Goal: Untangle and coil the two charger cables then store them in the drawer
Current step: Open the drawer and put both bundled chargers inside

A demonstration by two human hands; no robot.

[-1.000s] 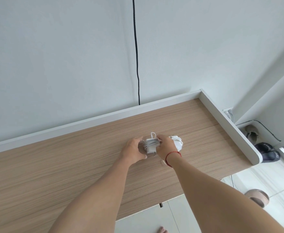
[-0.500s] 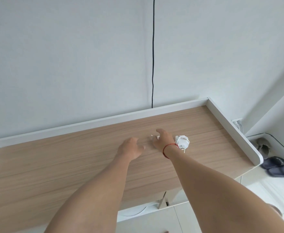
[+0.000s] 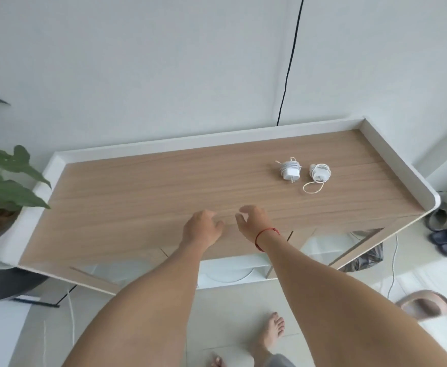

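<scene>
Two white chargers lie side by side on a wooden desk (image 3: pixel 137 194), each wrapped in its own cable, well apart from the person's hands and at about 1 o'clock from them. The left charger (image 3: pixel 290 170) is tightly wound; the right charger (image 3: pixel 321 174) trails one loose loop toward 6 o'clock. The left hand (image 3: pixel 202 229) and the right hand (image 3: pixel 253 221), a red string bracelet (image 3: pixel 266 234) at its wrist, hover over the desk's near edge, fingers loosely curled, holding nothing. A leafy plant (image 3: pixel 2 181) stands at 9 o'clock.
</scene>
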